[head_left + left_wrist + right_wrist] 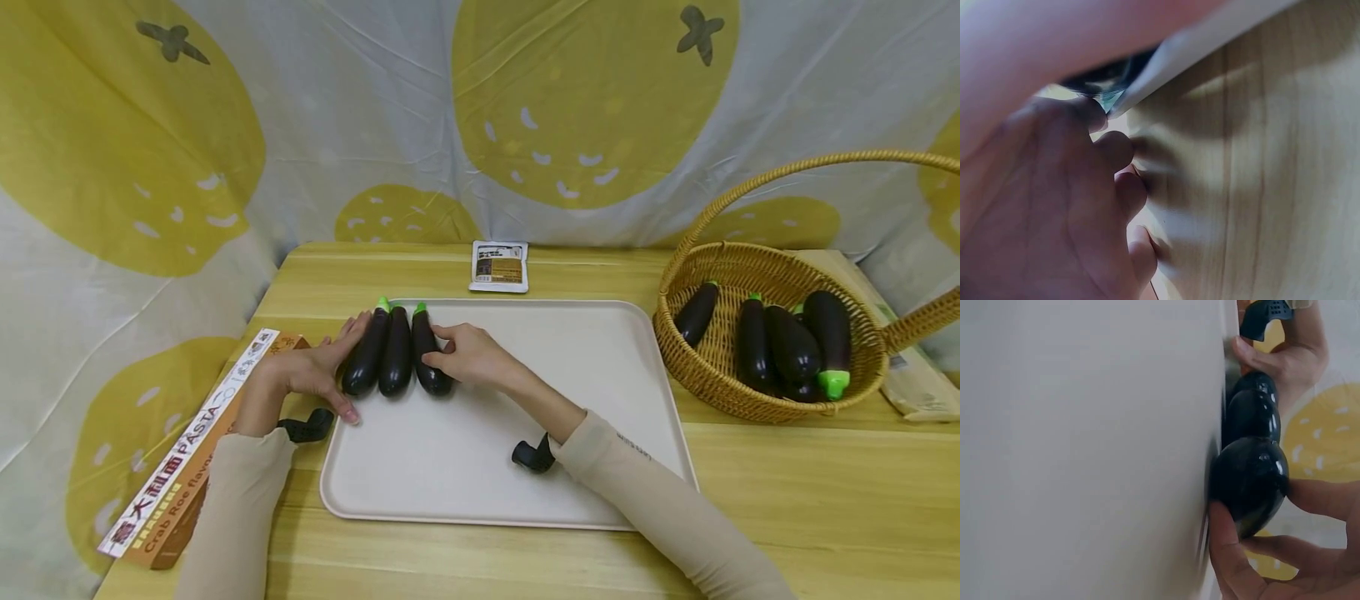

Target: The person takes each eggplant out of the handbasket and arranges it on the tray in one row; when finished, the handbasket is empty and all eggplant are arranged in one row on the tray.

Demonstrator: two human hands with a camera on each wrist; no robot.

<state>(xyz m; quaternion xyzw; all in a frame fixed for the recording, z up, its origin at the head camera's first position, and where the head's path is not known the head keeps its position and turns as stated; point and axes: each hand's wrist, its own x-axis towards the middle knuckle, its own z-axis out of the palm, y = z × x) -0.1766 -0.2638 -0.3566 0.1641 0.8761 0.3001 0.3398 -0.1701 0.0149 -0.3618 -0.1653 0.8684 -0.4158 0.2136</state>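
Three dark purple eggplants with green caps lie side by side at the left end of a pale tray [442, 475]. My right hand [476, 357] holds the rightmost eggplant [423, 340]; in the right wrist view thumb and fingers grip the sides of that eggplant [1249, 478]. Beside it lie the middle eggplant [395, 358] and the left eggplant [365, 360]. Spread at the tray's left edge, my left hand [311, 371] is right next to the left eggplant; whether it touches is hard to tell. In the left wrist view its fingertips reach past the tray's edge.
To the right stands a wicker basket [682, 379] with a tall handle, holding several eggplants. A pasta box [187, 454] lies left of the tray, by the left forearm. Behind the tray is a small packet [499, 267]; a flat beige package [918, 392] lies beyond the basket.
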